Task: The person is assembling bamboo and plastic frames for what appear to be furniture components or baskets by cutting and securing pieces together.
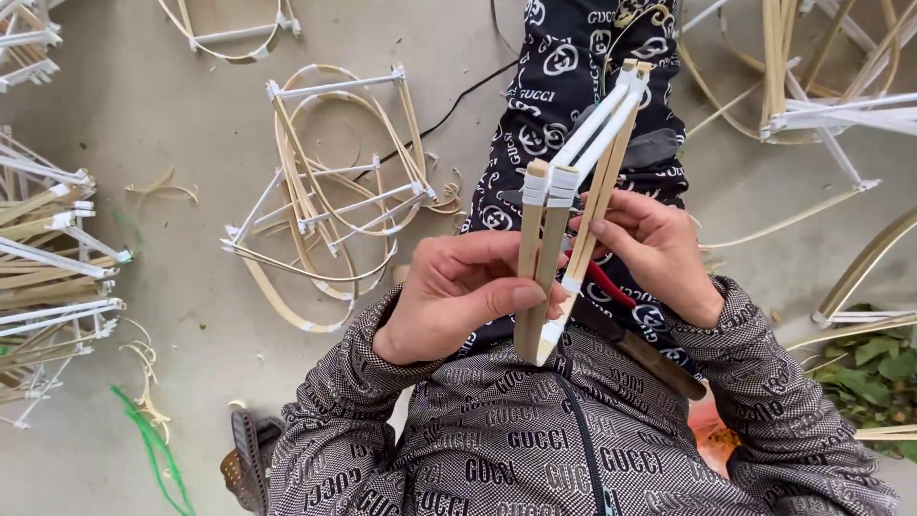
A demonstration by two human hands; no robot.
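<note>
The bamboo strips are pale tan, bound with white tape at the joints. The sleeves carry a fine brown-and-cream check with dark lettering; the trousers are black with a white repeating print. The floor is plain grey. A green cord lies near its lower left edge, green leaves at its right edge.

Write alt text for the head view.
Two bare hands, left hand and right hand, hold a bundle of bamboo sticks bound with white tape above the person's lap. Finished bamboo frames lie on the concrete floor around them.
</note>
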